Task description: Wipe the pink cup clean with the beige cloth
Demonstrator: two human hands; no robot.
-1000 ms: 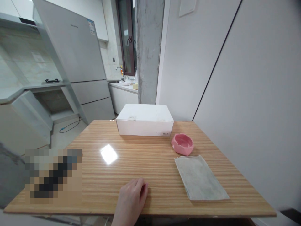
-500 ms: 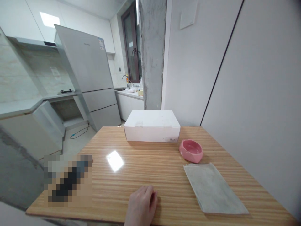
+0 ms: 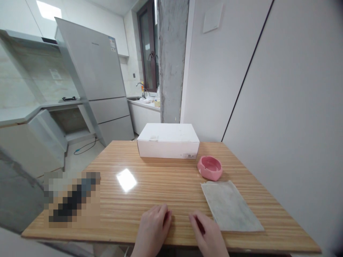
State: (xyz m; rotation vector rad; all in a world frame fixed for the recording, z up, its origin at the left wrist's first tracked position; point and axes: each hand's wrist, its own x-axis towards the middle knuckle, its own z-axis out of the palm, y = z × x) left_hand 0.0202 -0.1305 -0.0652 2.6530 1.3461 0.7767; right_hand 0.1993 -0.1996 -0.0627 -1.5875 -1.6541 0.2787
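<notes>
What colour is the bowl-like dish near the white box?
The dish is pink, a little deeper inside; the head view shows it best.

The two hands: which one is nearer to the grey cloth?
The right hand, close beside the grey cloth; the left hand is farther to the left.

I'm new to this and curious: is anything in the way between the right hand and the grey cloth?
Nothing visible: the right hand sits beside the grey cloth, at its near left edge. I can't tell whether they touch.
</notes>
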